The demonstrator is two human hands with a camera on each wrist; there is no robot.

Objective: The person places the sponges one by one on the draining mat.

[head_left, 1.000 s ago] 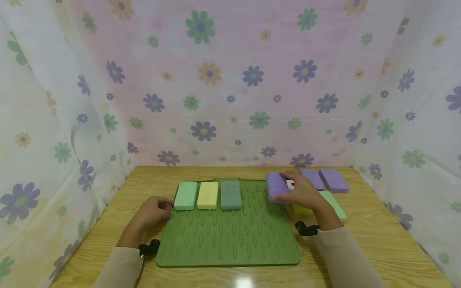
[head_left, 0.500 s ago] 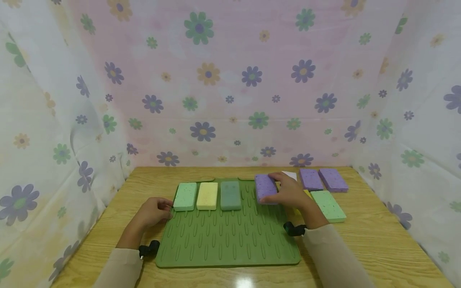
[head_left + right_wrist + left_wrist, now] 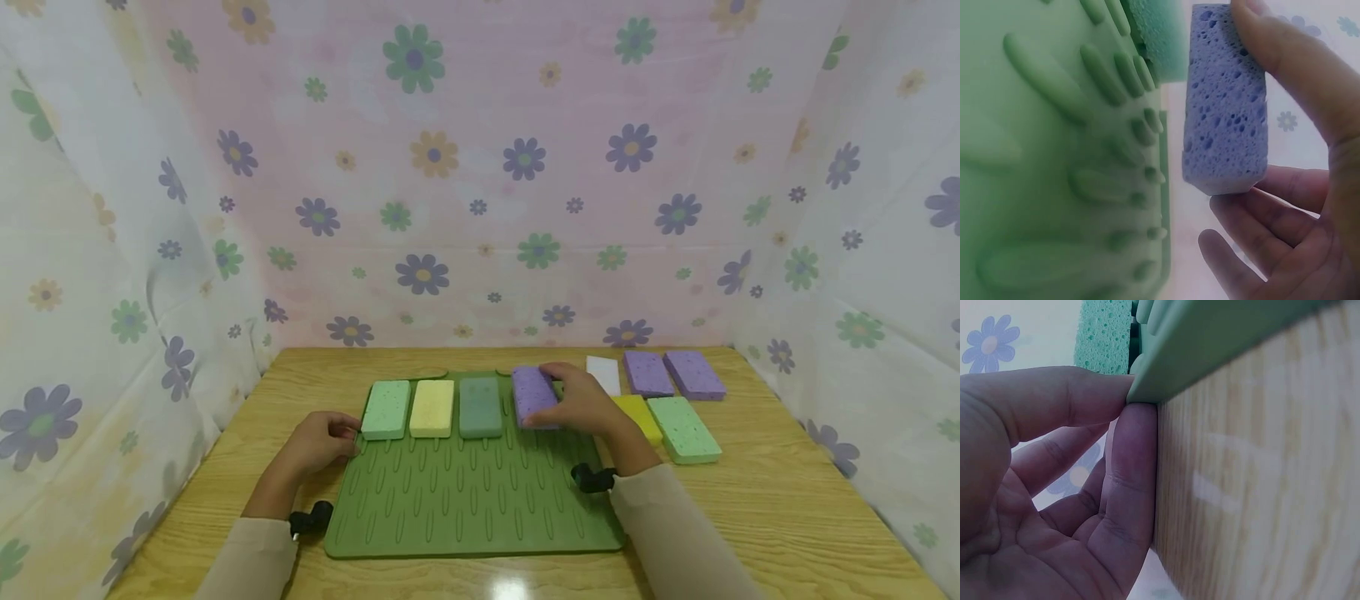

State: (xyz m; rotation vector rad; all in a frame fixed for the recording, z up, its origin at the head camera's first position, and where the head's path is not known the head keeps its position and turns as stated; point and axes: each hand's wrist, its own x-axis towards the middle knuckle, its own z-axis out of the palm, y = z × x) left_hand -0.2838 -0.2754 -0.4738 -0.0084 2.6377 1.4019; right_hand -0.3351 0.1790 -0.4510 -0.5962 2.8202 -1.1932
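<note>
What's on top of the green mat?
A light green sponge, a pale yellow sponge and a grey-green sponge, in a row. The right hand holds a purple sponge above the green mat, not touching it. The mat's surface beneath those three is covered and cannot be seen.

Three purple rectangular sponges, two light-green sponges, one pale-yellow block, one grey-green block, one bright-yellow slab, one white slab, one ridged green mat.

A wood-grain table hemmed in behind and on both sides by flower-printed cloth shows a curtained booth, the wider building unclear.
</note>
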